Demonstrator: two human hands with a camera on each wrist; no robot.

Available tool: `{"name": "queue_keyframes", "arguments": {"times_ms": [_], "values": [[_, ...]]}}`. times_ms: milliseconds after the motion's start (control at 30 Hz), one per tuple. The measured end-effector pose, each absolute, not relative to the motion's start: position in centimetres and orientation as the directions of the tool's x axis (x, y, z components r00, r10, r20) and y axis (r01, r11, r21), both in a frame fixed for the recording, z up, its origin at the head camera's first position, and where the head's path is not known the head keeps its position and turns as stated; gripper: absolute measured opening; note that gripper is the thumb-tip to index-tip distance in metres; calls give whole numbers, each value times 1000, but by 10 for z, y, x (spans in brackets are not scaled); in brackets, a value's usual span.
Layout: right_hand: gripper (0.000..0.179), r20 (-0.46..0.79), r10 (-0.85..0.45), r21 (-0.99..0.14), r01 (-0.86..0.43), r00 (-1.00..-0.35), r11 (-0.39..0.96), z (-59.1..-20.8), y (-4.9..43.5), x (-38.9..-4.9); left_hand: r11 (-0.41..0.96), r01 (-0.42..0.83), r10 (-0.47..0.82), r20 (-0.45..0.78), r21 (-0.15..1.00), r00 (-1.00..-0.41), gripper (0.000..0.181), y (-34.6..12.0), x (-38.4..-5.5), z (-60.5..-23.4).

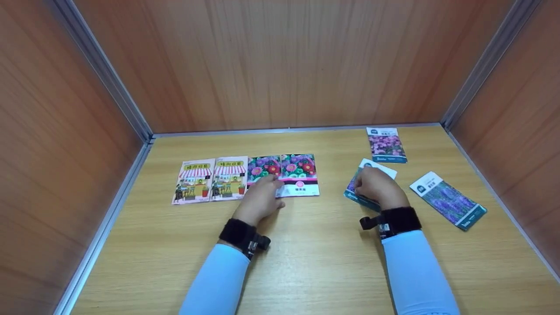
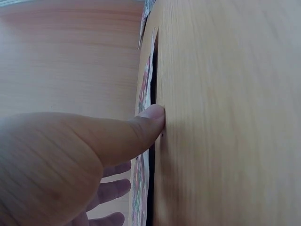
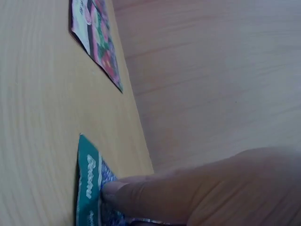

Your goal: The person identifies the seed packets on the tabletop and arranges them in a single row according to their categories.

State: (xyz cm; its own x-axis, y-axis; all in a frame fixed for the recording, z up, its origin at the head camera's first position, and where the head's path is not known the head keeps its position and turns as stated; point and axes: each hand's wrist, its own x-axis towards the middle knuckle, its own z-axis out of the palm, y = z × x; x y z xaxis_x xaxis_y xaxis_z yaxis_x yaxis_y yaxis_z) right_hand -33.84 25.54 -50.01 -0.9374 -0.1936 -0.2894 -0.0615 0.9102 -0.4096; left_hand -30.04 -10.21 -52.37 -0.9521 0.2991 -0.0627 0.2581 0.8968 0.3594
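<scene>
My left hand [image 1: 261,199] lies over the left of two floral seed packets, its fingers stretched across the lower part. In the left wrist view the thumb [image 2: 141,127] rests at that packet's near edge, against the table. The right floral packet [image 1: 300,175] shows flowers above a white band. My right hand [image 1: 379,186], fingers curled, pinches a purple-flowered seed packet [image 1: 359,197] with a teal end. In the right wrist view its thumb lies on the printed face, beside the teal band [image 3: 88,188]; the other fingers are mostly hidden.
Two packets with striped awnings [image 1: 192,181] lie side by side at the left. A pink-flowered packet [image 1: 387,145] lies at the back right, and a lavender packet [image 1: 448,200] lies slanted at the right. Wooden panels [image 1: 288,65] enclose the table on three sides.
</scene>
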Motion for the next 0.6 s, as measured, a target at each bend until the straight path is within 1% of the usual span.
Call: {"name": "queue_keyframes", "arguments": {"times_ms": [167, 300, 467, 600], "values": [[21, -222, -243, -383, -145, -944, 912, -507, 240, -342, 893, 277, 313, -48, 356, -948, 61, -103, -300, -523], [26, -208, -275, -377, -182, -939, 908, -512, 227, -344, 891, 300, 328, -26, 341, -944, 59, -103, -301, -523], [29, -225, -304, -409, -194, -926, 892, -514, 219, -343, 896, 290, 320, -38, 335, -947, 58, -102, -301, -523], [30, -209, -275, -423, -167, -938, 891, -513, 220, -342, 900, 270, 310, -66, 342, -949, 60, -102, -301, -522]]}}
